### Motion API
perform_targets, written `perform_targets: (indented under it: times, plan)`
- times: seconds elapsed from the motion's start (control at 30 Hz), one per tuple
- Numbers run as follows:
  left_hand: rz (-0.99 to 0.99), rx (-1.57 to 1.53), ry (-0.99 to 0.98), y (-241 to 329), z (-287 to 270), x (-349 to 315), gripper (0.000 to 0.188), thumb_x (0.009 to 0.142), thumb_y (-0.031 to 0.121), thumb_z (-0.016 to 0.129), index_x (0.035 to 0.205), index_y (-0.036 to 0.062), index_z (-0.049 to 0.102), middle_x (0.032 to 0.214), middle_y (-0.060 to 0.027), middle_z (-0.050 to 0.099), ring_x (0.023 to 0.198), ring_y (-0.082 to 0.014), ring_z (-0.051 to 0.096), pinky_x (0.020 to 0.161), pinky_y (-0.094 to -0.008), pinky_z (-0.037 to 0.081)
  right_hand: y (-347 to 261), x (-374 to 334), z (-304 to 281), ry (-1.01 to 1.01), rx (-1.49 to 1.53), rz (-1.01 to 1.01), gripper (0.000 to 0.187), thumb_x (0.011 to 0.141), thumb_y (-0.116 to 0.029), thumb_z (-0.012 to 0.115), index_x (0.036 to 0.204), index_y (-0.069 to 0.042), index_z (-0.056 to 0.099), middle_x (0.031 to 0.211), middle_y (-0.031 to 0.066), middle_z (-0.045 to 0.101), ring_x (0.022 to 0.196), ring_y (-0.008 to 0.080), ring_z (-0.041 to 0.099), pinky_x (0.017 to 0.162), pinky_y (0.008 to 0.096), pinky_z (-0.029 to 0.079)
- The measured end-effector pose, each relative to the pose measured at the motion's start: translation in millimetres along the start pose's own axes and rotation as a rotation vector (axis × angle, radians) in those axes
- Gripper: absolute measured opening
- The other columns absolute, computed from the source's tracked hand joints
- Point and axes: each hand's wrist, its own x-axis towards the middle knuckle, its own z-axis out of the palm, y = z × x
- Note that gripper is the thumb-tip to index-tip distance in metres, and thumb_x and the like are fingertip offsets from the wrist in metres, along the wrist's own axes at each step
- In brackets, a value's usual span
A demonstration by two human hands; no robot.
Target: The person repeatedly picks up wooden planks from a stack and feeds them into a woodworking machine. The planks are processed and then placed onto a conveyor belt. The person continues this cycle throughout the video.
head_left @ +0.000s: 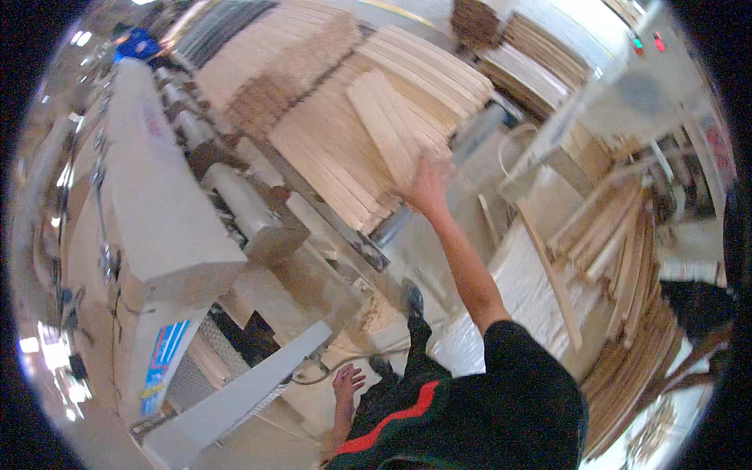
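My right hand (427, 186) is stretched forward over the near edge of a stack of pale wooden boards (321, 149). Its thumb and fingers are spread apart, the fingertips blurred. Right at this hand is the near end of a loose wooden board (384, 125), lying slantwise on top of the stack. Blur hides how firmly the hand touches it. Low by my left side, my left hand (347, 384) hangs with its fingers apart and holds nothing. A grey metal bar (243, 395) of the machine is beside it.
A long beige machine (168, 211) with rollers (243, 204) runs along the left. More stacked boards (282, 47) stand farther back. At right lie loose wood strips (619, 243) and a long strip (548, 274). A cable (337, 368) crosses near my feet. A person in blue (137, 45) is far left.
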Motion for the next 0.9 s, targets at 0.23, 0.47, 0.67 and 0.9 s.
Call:
perform_targets:
  times: [0.23,0.47,0.67,0.9]
  plan:
    - [-0.038,-0.125,-0.210,18.0,6.2,17.5,0.043,0.090,0.027,0.055,0.126,0.0059,0.045,0.112,-0.0152,0.059,0.088,-0.0258,0.065,0.071,-0.0375,0.054,-9.1,-29.3,-28.7,-0.151,-0.015,0.166,0.121,0.055,-0.057,0.077,0.146,-0.013,0.010,0.135,0.0353,0.030,0.126,0.0501,0.028,0.101,0.0601,0.026]
    - [0.017,-0.302,-0.698,100.9,143.3,87.5,0.066,0.090,0.055,0.041,0.131,0.0025,0.040,0.127,-0.0187,0.051,0.106,-0.0320,0.056,0.092,-0.0405,0.044,22.4,-189.4,-27.9,-0.124,-0.002,0.098,0.126,0.052,-0.051,0.081,0.146,-0.013,0.006,0.134,0.0383,0.027,0.125,0.0530,0.027,0.098,0.0645,0.025]
    - [0.022,-0.700,-0.872,177.1,244.4,122.8,0.086,0.078,0.074,0.041,0.124,0.0019,0.051,0.121,-0.0170,0.056,0.108,-0.0284,0.056,0.096,-0.0401,0.042,10.9,-291.6,-76.3,-0.310,-0.028,0.248,0.128,0.047,-0.050,0.081,0.145,-0.015,0.007,0.129,0.0334,0.032,0.119,0.0510,0.032,0.096,0.0639,0.025]
    - [0.046,-0.638,-0.974,137.8,216.8,-6.0,0.088,0.079,0.076,0.032,0.132,0.0070,0.044,0.123,-0.0142,0.055,0.109,-0.0300,0.055,0.096,-0.0433,0.043,65.0,-428.3,-95.4,-0.170,0.100,0.113,0.119,0.045,-0.038,0.082,0.142,-0.014,0.015,0.126,0.0255,0.032,0.114,0.0481,0.033,0.093,0.0606,0.029]
